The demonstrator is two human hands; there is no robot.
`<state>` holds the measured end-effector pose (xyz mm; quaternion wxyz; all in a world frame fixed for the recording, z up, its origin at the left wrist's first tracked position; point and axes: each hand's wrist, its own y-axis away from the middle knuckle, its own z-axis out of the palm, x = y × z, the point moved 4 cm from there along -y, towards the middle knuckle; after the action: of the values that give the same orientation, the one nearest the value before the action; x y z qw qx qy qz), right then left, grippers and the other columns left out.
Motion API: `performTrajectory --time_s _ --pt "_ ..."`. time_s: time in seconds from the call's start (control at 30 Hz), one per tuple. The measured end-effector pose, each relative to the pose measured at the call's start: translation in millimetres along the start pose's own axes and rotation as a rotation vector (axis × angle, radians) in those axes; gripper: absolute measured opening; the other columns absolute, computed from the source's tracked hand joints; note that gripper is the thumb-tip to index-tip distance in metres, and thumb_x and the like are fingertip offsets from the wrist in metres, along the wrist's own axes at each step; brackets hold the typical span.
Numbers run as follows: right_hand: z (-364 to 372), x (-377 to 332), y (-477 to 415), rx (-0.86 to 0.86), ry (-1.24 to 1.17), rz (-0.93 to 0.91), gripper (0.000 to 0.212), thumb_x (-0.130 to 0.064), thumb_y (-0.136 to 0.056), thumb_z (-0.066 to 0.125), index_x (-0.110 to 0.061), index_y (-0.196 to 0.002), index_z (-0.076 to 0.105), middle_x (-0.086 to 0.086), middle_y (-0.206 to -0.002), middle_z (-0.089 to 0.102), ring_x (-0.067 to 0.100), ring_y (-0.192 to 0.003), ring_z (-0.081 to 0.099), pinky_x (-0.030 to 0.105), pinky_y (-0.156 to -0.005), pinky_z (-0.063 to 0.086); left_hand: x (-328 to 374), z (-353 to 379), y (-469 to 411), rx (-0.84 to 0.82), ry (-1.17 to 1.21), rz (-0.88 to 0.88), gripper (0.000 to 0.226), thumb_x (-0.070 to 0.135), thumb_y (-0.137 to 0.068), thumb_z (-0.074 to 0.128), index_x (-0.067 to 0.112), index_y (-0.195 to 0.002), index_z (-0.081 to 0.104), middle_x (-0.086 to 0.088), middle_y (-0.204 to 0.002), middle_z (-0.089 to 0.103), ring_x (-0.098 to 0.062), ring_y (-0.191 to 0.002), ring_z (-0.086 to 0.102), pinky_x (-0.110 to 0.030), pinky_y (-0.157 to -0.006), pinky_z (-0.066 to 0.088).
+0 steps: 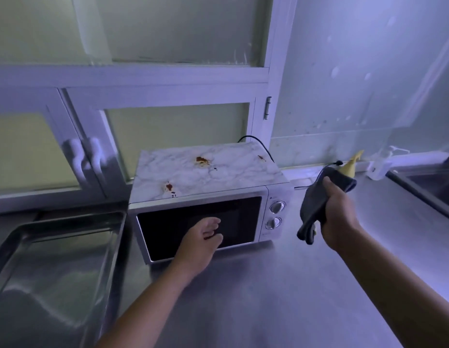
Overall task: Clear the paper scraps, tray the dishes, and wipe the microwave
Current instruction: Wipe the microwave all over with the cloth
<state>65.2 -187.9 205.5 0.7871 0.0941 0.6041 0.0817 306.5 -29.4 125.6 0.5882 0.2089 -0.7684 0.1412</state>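
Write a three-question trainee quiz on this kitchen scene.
1. True or false: the marble-patterned top of the white microwave is spotless.
2. Which hand grips the dark grey cloth?
3. The shiny steel tray sits: A) left of the microwave, B) on top of it, C) right of it.
Key: 1 false, reddish-brown stains mark it. 2 the right hand. 3 A.

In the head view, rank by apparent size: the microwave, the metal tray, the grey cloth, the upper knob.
1. microwave and metal tray: look alike; the tray is nearer and cut off by the frame, so unranked.
2. grey cloth
3. upper knob
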Motion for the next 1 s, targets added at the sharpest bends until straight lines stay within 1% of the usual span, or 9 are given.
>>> performTrajectory --time_s 0.13,0.23,0.33,0.5,0.57,0.63,0.7,0.87,1.0 --pt "19.3 -10.9 -58.2 -0.005 0.141 -0.140 0.042 -0.043 -0.094 0.052 -0.019 -0.128 0.055 0.006 -0.116 0.059 0.023 -0.108 0.053 0.041 -0.102 0.040 25.8 0.5 -35.1 0.089 -0.164 0.107 0.029 0.016 -0.094 0.064 0.035 -0.116 0.062 0.020 -0.116 0.063 0.002 -0.116 0.056 -0.008 -0.093 0.036" --pt "49.1 -3.1 -98.2 -0.055 0.154 -0.143 0.023 -0.044 -0.091 0.050 -0.024 -0.098 0.061 -0.004 -0.081 0.050 0.019 -0.080 0.044 0.031 -0.076 0.035 48.5 2.5 -67.0 0.180 -0.436 0.195 0.034 0.027 -0.096 0.060 0.026 -0.130 0.061 0.016 -0.129 0.057 -0.001 -0.123 0.048 -0.015 -0.102 0.035" --pt "86.7 -7.6 -151.6 -0.056 0.031 0.026 0.031 -0.042 -0.096 0.045 -0.016 -0.080 0.048 -0.002 -0.078 0.039 0.016 -0.074 0.037 0.028 -0.062 0.031 60.5 7.5 -101.5 0.236 -0.828 0.297 0.041 0.031 -0.101 0.050 0.017 -0.140 0.055 0.001 -0.142 0.054 -0.021 -0.136 0.043 -0.035 -0.116 0.029" --pt "147.0 -4.3 -220.9 -0.208 0.206 -0.017 0.037 -0.053 -0.098 0.041 -0.025 -0.121 0.048 0.004 -0.123 0.051 0.026 -0.108 0.050 0.040 -0.100 0.041 20.3 21.4 -116.5 0.237 -0.952 0.199 0.046 0.038 -0.107 0.032 0.021 -0.145 0.052 0.004 -0.152 0.047 -0.020 -0.145 0.035 -0.029 -0.121 0.022" --pt "170.4 13.4 -238.0 -0.388 0.577 -0.135 0.051 -0.061 -0.097 0.031 -0.032 -0.136 0.045 0.006 -0.147 0.043 0.032 -0.130 0.043 0.050 -0.113 0.033 10.4 23.1 -117.1 0.282 -0.933 0.200 0.050 0.042 -0.104 0.030 0.025 -0.148 0.048 0.007 -0.155 0.041 -0.016 -0.148 0.029 -0.029 -0.123 0.017" --pt "185.3 38.0 -246.2 -0.574 1.209 -0.317 0.051 -0.060 -0.096 0.018 -0.047 -0.143 0.031 -0.002 -0.163 0.023 0.028 -0.151 0.014 0.058 -0.117 0.012 6.3 21.8 -119.8 0.309 -0.926 0.216 0.048 0.041 -0.103 0.034 0.026 -0.146 0.050 0.007 -0.153 0.043 -0.016 -0.147 0.032 -0.029 -0.122 0.017" --pt "194.9 51.3 -249.8 -0.616 1.509 -0.528 0.058 -0.061 -0.092 0.015 -0.044 -0.147 0.024 -0.008 -0.165 0.013 0.019 -0.153 0.001 0.058 -0.115 0.006 6.5 21.3 -119.6 0.319 -0.925 0.216 0.045 0.039 -0.104 0.038 0.028 -0.145 0.050 0.009 -0.153 0.043 -0.015 -0.147 0.032 -0.028 -0.122 0.016" --pt "193.6 54.1 -249.5 -0.545 1.643 -0.596 0.079 -0.063 -0.092 0.017 -0.019 -0.157 0.013 -0.005 -0.168 0.004 0.014 -0.154 -0.002 0.052 -0.119 0.008 5.9 20.4 -119.1 0.320 -0.937 0.216 0.048 0.042 -0.104 0.032 0.029 -0.147 0.047 0.009 -0.155 0.039 -0.012 -0.148 0.028 -0.025 -0.122 0.009" --pt "179.1 52.8 -230.9 -0.559 1.709 -0.592 0.078 -0.060 -0.097 0.018 -0.016 -0.160 0.001 -0.003 -0.168 -0.003 0.014 -0.154 -0.008 0.050 -0.122 -0.001 6.6 21.7 -118.0 0.312 -0.910 0.230 0.046 0.039 -0.105 0.035 0.027 -0.148 0.046 0.008 -0.156 0.038 -0.013 -0.149 0.026 -0.023 -0.122 0.006"
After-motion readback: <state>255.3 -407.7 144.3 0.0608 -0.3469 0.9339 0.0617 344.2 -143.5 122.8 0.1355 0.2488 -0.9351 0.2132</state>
